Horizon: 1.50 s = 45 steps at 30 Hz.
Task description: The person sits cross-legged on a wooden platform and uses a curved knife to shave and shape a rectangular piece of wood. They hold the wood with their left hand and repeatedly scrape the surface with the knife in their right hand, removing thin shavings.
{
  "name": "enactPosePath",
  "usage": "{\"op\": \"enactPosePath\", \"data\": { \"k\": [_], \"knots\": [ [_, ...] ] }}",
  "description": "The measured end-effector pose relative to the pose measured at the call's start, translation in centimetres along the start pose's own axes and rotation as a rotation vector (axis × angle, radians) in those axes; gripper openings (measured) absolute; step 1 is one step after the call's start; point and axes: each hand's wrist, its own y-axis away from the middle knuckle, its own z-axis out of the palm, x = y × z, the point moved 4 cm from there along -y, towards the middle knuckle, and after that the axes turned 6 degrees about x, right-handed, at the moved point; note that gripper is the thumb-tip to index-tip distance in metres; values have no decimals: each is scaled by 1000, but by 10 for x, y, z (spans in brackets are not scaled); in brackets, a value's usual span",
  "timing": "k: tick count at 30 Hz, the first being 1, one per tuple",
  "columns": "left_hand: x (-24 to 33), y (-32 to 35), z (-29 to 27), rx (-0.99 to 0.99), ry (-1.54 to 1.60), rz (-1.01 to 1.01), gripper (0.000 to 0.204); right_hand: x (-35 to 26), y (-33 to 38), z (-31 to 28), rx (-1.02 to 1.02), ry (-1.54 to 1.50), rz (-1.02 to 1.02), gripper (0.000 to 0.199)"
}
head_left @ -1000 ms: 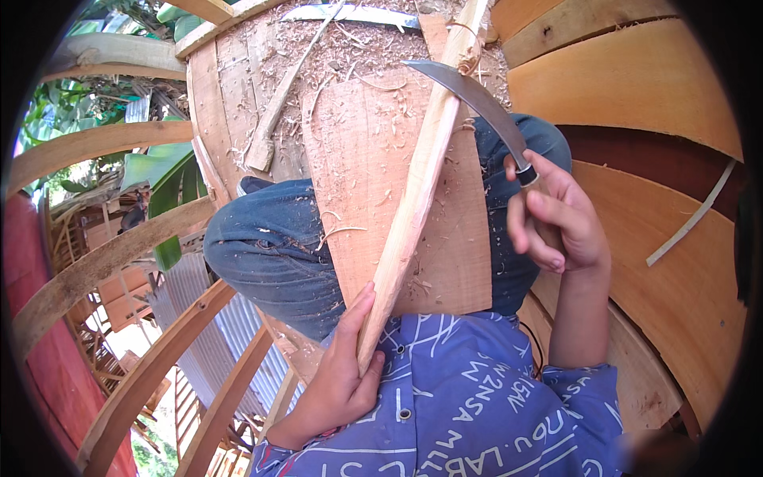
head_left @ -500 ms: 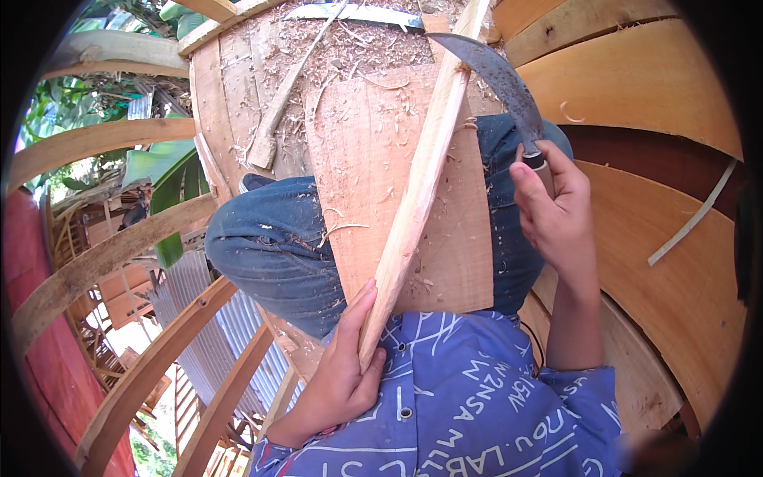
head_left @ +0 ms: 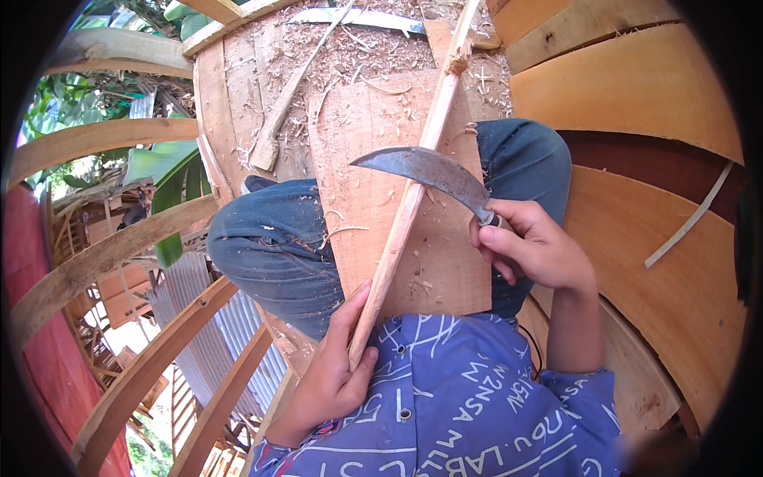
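Note:
A long pale wooden stick [head_left: 403, 219] slants from my lap up to the far side, with a rough brown knot near its far end. My left hand [head_left: 338, 370] is closed round its near end, against my shirt. In my right hand [head_left: 536, 246] is the short dark handle of a curved knife [head_left: 437, 172]. The blade, dark and sickle-shaped, points left and crosses over the stick around its middle. Under the stick a flat wooden board [head_left: 445, 270] lies across my thighs, with thin shavings scattered on it.
Wood shavings [head_left: 306, 60] cover the plank floor beyond the board. A long flat blade [head_left: 358, 19] and a thin stick with a wide end [head_left: 270, 143] lie there. Wooden slats [head_left: 119, 230] rail the left side; curved wooden panels [head_left: 644, 87] wall the right.
The knife has come down the stick toward me and to the left, from near the knot to its middle. The stick has shifted and turned slightly in my left hand.

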Motion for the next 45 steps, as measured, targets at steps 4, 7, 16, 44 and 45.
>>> {"op": "enactPosePath", "data": {
  "k": [4,7,16,44,45],
  "knots": [
    [-1,-1,-4,32,54,-1,64,-5,-8,0,308,338,-312,27],
    [-4,-1,-7,51,54,-4,63,-3,-8,5,419,464,-417,33],
    [-9,1,-9,65,36,14,63,11,-16,25,508,679,-542,46],
    [0,2,-6,79,-169,38,65,-11,-67,-19,848,927,-605,77],
    [-2,3,-6,80,-165,32,65,-11,-69,-19,847,936,-606,77]
  ]
}}
